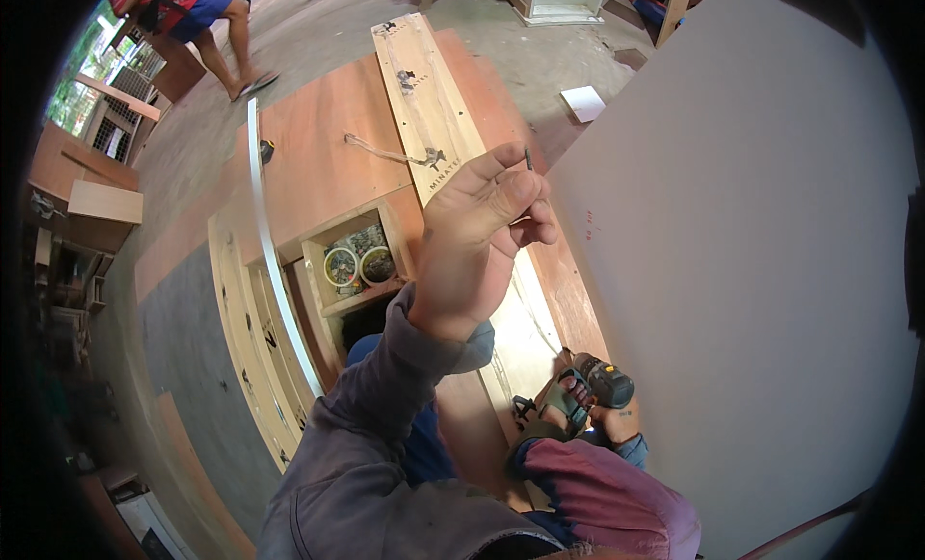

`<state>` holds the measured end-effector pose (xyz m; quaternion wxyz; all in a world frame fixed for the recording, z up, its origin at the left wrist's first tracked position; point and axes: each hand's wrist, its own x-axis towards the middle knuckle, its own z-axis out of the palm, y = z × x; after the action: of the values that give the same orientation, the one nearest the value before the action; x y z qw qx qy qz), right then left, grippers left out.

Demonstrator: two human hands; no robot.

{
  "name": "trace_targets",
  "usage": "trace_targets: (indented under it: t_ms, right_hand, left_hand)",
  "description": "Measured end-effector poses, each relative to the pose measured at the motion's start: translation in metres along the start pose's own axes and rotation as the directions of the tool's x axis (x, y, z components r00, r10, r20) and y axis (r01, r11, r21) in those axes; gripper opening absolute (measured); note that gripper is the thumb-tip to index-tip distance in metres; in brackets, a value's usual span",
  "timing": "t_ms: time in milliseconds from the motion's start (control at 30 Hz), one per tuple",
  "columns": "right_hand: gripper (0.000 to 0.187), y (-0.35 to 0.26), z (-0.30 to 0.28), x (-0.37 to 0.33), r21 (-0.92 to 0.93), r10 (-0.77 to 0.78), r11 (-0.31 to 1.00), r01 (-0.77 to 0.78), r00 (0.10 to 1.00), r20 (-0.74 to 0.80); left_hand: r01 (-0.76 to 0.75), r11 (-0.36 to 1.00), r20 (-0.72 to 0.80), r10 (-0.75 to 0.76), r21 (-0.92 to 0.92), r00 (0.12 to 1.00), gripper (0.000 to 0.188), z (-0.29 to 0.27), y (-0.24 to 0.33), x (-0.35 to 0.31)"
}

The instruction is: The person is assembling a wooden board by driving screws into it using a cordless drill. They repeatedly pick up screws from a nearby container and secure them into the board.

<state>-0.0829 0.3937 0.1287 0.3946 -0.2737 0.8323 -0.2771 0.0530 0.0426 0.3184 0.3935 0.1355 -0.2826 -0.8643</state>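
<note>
A big grey board (752, 271) stands on the right and fills that side. Beside it lies a long wooden plank (429, 107) on a flat brown board (318, 146). Below is a small open box (356, 261) with two round tubs in it. The left hand (482, 242) is up high — its fingers pinch a small dark screw (528, 158) near the grey board. The right hand (602, 416) is low down, wrapped around a drill (593, 387) — right by the grey board.
</note>
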Motion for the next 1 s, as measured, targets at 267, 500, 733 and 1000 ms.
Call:
trace_targets:
  t_ms: [267,500,733,1000]
  right_hand:
    - [0.033,-0.002,0.002,-0.002,0.04,-0.06,0.997,0.063,0.996,-0.073]
    - [0.043,0.0,0.007,-0.002,0.034,0.104,0.994,-0.106,0.994,0.04]
    - [0.04,0.001,0.003,-0.012,0.161,-0.012,0.987,0.023,0.998,-0.066]
    - [0.038,-0.039,-0.034,-0.062,0.375,-0.131,0.919,0.123,0.991,-0.003]
  left_hand:
    - [0.043,0.999,-0.021,-0.043,-0.033,0.999,0.028,-0.001,0.001,0.002]
    - [0.121,0.975,-0.057,-0.133,-0.185,0.989,0.024,-0.008,0.008,-0.002]
    - [0.14,0.975,0.001,-0.142,-0.175,0.99,0.023,-0.034,-0.038,0.015]
    - [0.561,0.712,-0.374,-0.7,-0.422,0.608,0.016,-0.134,-0.191,-0.094]
